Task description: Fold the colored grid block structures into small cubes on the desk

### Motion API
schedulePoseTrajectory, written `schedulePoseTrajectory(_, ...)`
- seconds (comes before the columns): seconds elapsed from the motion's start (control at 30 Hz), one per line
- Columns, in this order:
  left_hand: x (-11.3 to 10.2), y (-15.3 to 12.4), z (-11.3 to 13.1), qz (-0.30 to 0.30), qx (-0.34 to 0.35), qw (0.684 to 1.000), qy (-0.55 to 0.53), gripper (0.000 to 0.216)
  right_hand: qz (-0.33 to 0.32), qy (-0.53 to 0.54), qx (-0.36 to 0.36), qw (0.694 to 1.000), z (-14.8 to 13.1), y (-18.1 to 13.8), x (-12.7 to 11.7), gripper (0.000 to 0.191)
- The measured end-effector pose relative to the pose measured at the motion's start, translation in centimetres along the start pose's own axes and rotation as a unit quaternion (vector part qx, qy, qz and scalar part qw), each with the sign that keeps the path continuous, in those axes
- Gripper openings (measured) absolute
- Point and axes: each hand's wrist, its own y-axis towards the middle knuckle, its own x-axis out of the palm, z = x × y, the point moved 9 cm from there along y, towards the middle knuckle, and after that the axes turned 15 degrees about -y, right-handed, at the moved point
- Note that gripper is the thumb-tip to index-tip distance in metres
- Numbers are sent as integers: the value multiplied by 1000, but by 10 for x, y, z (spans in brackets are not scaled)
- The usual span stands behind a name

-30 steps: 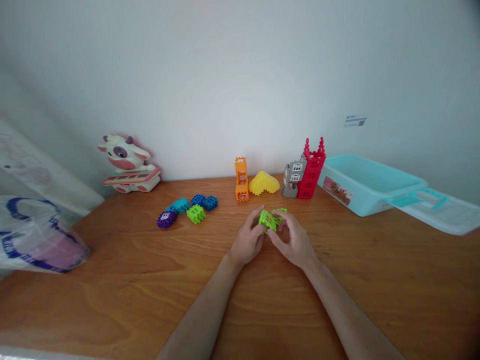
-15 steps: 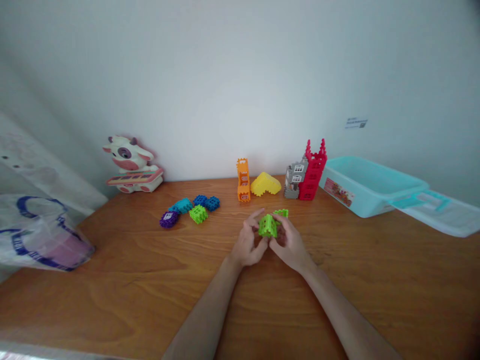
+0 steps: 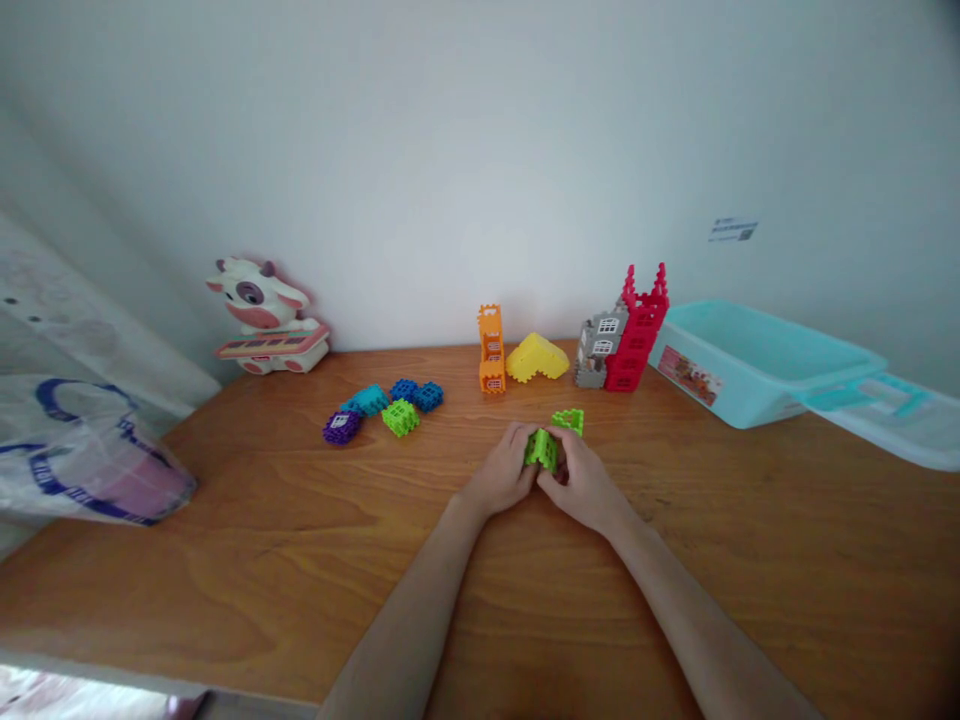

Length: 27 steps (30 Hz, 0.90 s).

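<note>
Two hands are closed together around a small green block piece (image 3: 541, 449), held low over the middle of the wooden table (image 3: 225, 560). The left hand (image 3: 501, 477) is curled against its left side and the right hand (image 3: 582, 480) is pressed to its right side, fingers wrapped so that only the top of the piece is seen. Half a second ago the fingers were looser and more of the piece was exposed; now it is squeezed from both sides, which suggests that parts are being pushed together. The piece is bright lime, with a notched, toothed edge and open window-like cut-outs; its full shape cannot be told. A second green piece (image 3: 568, 420) is lying just beyond the hands. Farther out, a cluster of loose blocks (image 3: 382, 408) is seen to the left, and an orange tower (image 3: 491, 349), a yellow roof piece (image 3: 536, 358) and a red and grey building (image 3: 624, 336) are stood along the wall beside a teal bin (image 3: 750, 365).
</note>
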Motion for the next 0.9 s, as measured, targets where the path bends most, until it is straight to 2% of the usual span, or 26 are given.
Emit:
schedulePoseTrajectory(0.23,2,1,-15,69,-47,996,24,35,45,-60,58,995,-1,6,16,41)
schedulePoseTrajectory(0.37,-5,-3,-21,113,-94,988,40,36,48,-75,88,992,1,9,22,41)
schedulePoseTrajectory(0.47,-8,-5,-21,120,-113,984,69,43,66,-69,74,993,4,9,17,46)
schedulePoseTrajectory(0.57,-11,-3,-13,113,-95,984,95,57,78,-60,53,994,9,6,11,53)
schedulePoseTrajectory(0.67,-5,1,-2,76,-42,991,101,68,105,-27,53,993,13,2,0,57)
schedulePoseTrajectory(0.77,3,2,8,37,6,993,111,68,124,20,75,989,16,-1,-8,52)
schedulePoseTrajectory(0.9,0,-2,7,50,7,990,128,63,132,1,60,989,9,0,-15,50)
